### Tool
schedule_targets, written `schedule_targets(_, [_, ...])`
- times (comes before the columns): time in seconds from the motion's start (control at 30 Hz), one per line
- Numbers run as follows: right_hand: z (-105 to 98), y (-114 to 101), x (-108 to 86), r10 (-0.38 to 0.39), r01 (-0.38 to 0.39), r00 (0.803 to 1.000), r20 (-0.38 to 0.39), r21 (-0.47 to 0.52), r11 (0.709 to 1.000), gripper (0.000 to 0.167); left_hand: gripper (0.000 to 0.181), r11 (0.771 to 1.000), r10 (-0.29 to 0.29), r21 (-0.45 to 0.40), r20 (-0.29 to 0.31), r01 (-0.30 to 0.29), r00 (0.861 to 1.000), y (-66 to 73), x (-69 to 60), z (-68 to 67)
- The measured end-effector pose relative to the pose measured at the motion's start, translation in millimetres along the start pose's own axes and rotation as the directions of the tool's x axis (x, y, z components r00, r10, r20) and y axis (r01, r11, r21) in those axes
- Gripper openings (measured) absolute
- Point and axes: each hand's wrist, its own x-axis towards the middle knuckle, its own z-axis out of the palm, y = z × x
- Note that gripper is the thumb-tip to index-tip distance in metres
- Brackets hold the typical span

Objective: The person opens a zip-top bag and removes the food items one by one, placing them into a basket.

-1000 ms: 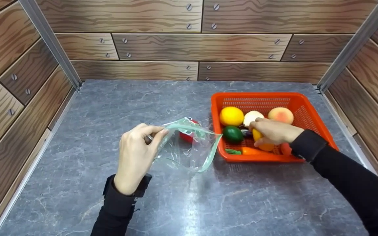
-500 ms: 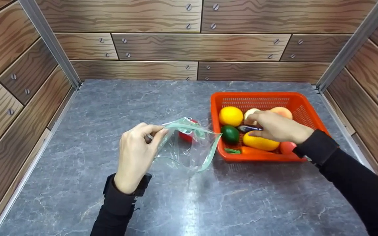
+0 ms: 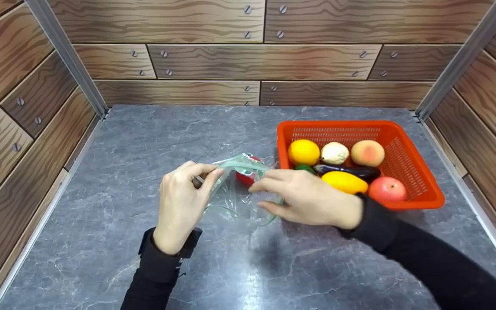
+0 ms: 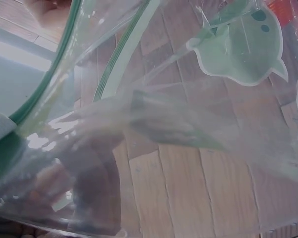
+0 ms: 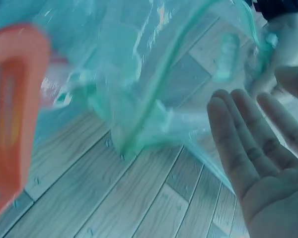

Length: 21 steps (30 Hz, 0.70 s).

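Observation:
My left hand (image 3: 183,204) pinches the green-edged rim of a clear zip bag (image 3: 220,215) between thumb and fingers. The bag's mouth gapes, and green cartoon shapes (image 4: 243,44) are printed on its film. A red thing (image 3: 244,177) shows at the bag's far side; whether it lies inside or behind, I cannot tell. My right hand (image 3: 306,196) is at the bag's right edge, in front of the basket's left corner. In the right wrist view its fingers (image 5: 233,139) are extended and the palm holds nothing.
An orange-red plastic basket (image 3: 420,172) stands at right. It holds a yellow-orange fruit (image 3: 304,151), a whitish bulb (image 3: 334,153), a peach (image 3: 367,153), an eggplant (image 3: 366,173), a yellow mango-like fruit (image 3: 345,182) and a pinkish-red fruit (image 3: 387,189). Wood-patterned walls enclose the grey tabletop (image 3: 166,129).
My right hand let go of the yellow mango-like fruit, lifted off the basket and moved left to the bag. It now covers the carrot's spot. My left hand has hardly moved.

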Motion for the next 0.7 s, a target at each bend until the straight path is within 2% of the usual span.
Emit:
schedule_targets(0.07, [12,-2,9.6,0.042,-0.041,0.998,0.055,-0.019,0.999,0.031,0.011,1.000,-0.001,-0.007,0.007,0.001,1.000,1.0,-0.7,0.9])
schedule_targets(0.13, [25,-3,18.4,0.133,-0.129,0.982,0.132,-0.040,0.991,0.037,0.011,1.000,-0.001,-0.018,0.011,0.001,1.000,2.1,-1.2,1.6])
schedule_targets(0.27, [47,1,29.9,0.343,-0.332,0.910,0.233,-0.084,0.940,0.046,0.011,0.999,0.015,-0.031,0.005,-0.015,1.000,4.5,-1.6,2.8])
schedule_targets(0.33, [56,6,32.9,0.402,-0.396,0.880,0.254,-0.076,0.915,0.049,0.011,0.999,0.027,-0.034,0.007,-0.027,1.000,5.6,-1.9,3.4])
schedule_targets(0.47, [71,13,42.6,0.371,-0.378,0.874,0.314,-0.038,0.925,0.050,0.011,0.998,0.045,-0.034,0.023,-0.044,0.999,7.8,-4.5,4.0])
schedule_targets(0.5, [75,14,46.2,0.367,-0.379,0.865,0.342,-0.035,0.925,0.046,0.011,0.998,0.051,-0.034,0.024,-0.050,0.998,8.3,-5.0,4.3])
schedule_targets(0.53, [78,15,50.8,0.370,-0.386,0.854,0.366,-0.032,0.922,0.044,0.011,0.998,0.056,-0.035,0.022,-0.055,0.998,8.9,-5.5,4.3])
schedule_targets(0.6, [85,16,59.0,0.426,-0.433,0.810,0.403,-0.077,0.898,0.035,0.011,0.997,0.069,-0.036,0.017,-0.068,0.998,9.9,-6.2,4.4])
schedule_targets(0.67, [91,17,63.7,0.491,-0.458,0.771,0.404,-0.182,0.870,0.030,0.010,0.996,0.078,-0.043,0.013,-0.077,0.997,10.7,-6.4,4.7])
schedule_targets(0.7, [95,19,64.9,0.520,-0.462,0.758,0.393,-0.238,0.854,0.029,0.010,0.996,0.081,-0.044,0.015,-0.080,0.997,10.8,-6.5,4.9])
